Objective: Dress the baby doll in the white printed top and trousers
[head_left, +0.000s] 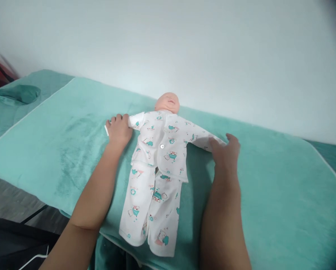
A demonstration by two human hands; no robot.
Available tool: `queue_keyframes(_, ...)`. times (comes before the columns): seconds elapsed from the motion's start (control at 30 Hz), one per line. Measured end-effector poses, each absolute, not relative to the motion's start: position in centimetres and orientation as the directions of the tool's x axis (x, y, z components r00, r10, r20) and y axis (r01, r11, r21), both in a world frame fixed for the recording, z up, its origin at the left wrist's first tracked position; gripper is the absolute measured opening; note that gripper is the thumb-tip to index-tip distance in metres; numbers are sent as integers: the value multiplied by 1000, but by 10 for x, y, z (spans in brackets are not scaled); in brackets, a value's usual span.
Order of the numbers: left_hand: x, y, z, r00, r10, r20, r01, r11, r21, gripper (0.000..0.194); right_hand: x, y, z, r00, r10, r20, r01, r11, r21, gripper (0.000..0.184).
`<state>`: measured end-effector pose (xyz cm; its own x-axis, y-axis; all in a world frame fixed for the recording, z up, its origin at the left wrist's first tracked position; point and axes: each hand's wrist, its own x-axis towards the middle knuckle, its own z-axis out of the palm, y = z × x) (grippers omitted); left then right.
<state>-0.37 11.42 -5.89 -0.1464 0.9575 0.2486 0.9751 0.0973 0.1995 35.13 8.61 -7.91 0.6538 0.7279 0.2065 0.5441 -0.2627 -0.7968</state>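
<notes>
A baby doll (168, 102) lies on its back, its head toward the wall and both arms out to the sides. It wears a white printed top (168, 144) and matching printed pants (153, 210). The top's front edges meet down the middle. My left hand (119, 129) is closed over the end of the sleeve on the left, with a bit of white cuff showing past the fingers. Over at the right sleeve's end, my right hand (225, 148) rests with thumb and fingers apart, touching the cloth. The doll's hands and feet are hidden.
A green plush cover (269, 180) is spread over the padded table, against a white wall (168, 45). At the far left the table has a hole (18, 94). A black object with a white cable (34, 257) is at lower left.
</notes>
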Motion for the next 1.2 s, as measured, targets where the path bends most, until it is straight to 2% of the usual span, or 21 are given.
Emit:
queue_keyframes(0.07, -3, 117, -61, -150, 945, 290, 973, 89, 213, 44, 359, 94, -95, 616, 779, 117, 491, -263, -830, 67)
queue_keyframes(0.2, -8, 122, -69, -202, 910, 362, 944, 83, 319, 49, 360, 94, -104, 639, 757, 136, 418, -193, -888, 63)
queue_keyframes(0.3, -20, 127, -75, -370, 847, 382, 817, 100, 568, 52, 357, 91, -100, 724, 664, 185, 340, -110, -934, 57)
queue_keyframes(0.4, -33, 132, -79, -568, 722, 394, 583, 15, 812, 53, 353, 90, -96, 770, 581, 264, 312, 19, -950, 55)
queue_keyframes(0.53, -39, 135, -79, -697, 653, 296, 326, -80, 942, 43, 349, 91, -93, 798, 559, 227, 233, 61, -971, 55)
queue_keyframes(0.6, -38, 136, -78, -725, 644, 245, 217, -123, 968, 41, 346, 92, -93, 785, 582, 211, 239, 29, -971, 52)
queue_keyframes(0.7, -40, 139, -79, -738, 633, 234, 119, -220, 968, 39, 341, 92, -91, 712, 646, 275, 370, -12, -929, 44)
queue_keyframes(0.77, -44, 141, -79, -736, 630, 249, 107, -254, 961, 37, 339, 91, -88, 658, 687, 309, 490, -79, -868, 38)
queue_keyframes(0.83, -49, 144, -80, -739, 614, 278, 125, -281, 952, 36, 339, 90, -86, 628, 726, 280, 560, -172, -810, 33)
queue_keyframes(0.97, -59, 149, -84, -760, 582, 288, 134, -293, 947, 34, 343, 87, -83, 677, 706, 207, 517, -257, -816, 34)
queue_keyframes(1.13, -66, 153, -92, -791, 561, 244, 129, -237, 963, 38, 354, 86, -86, 769, 571, 289, 460, -180, -869, 39)
queue_keyframes(1.2, -66, 153, -94, -800, 553, 231, 132, -213, 968, 38, 359, 87, -89, 767, 564, 307, 472, -170, -865, 42)
